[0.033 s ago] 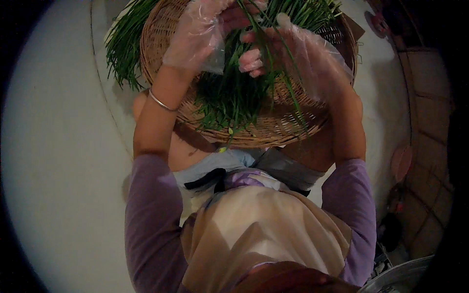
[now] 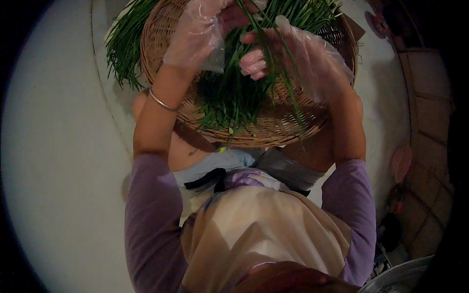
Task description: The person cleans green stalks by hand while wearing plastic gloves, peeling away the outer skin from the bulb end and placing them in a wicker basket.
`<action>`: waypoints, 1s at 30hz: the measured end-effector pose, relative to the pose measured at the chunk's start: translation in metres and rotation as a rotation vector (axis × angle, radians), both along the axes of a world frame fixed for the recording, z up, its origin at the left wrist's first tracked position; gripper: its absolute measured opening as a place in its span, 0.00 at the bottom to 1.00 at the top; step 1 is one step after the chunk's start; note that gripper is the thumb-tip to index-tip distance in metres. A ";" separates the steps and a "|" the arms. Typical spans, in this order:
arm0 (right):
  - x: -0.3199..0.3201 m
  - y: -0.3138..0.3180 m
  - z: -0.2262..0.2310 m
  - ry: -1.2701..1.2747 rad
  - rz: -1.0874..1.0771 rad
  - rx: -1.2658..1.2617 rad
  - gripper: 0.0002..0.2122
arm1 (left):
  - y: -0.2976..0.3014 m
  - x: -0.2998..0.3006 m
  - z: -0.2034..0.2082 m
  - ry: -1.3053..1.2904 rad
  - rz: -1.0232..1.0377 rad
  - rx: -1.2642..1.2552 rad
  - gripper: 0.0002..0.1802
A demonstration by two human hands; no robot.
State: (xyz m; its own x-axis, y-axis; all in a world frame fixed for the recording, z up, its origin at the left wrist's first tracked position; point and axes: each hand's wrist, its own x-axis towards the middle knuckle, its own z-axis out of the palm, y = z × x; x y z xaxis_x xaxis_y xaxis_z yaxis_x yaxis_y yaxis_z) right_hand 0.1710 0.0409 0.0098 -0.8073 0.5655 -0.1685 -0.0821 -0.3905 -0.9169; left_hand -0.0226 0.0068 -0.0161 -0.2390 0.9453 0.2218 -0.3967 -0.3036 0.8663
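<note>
Dim light, faint glare on plastic gloves (image 2: 195,41), curved black rim, murky right edge perhaps blurred.

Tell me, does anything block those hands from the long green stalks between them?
Nothing visible does, beyond the thin clear gloves: long green stalks run by the left hand's fingers and across the right hand, over the wicker basket.

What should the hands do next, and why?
Maybe the right hand could gather the long chive-like leaves together, since they spread apart beside its fingers, above the wicker basket, with the left hand close to their upper part.
</note>
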 end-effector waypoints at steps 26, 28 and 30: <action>-0.004 0.010 0.004 -0.140 -0.082 -0.145 0.18 | 0.005 -0.006 0.005 0.803 -0.267 0.018 0.29; 0.014 0.018 -0.005 0.035 -0.067 -0.127 0.19 | 0.007 -0.016 -0.002 1.042 -0.114 0.138 0.26; 0.021 0.025 -0.008 0.217 -0.032 -0.114 0.19 | 0.005 -0.024 -0.008 1.508 0.125 0.330 0.24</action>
State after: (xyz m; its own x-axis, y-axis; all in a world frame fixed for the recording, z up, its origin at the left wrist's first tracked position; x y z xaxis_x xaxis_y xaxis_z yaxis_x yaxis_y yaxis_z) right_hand 0.1916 0.0654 0.0013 -0.8136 0.5786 -0.0570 -0.2864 -0.4843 -0.8267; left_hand -0.0470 0.0117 -0.0240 0.3192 0.7994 0.5091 0.7944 -0.5186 0.3161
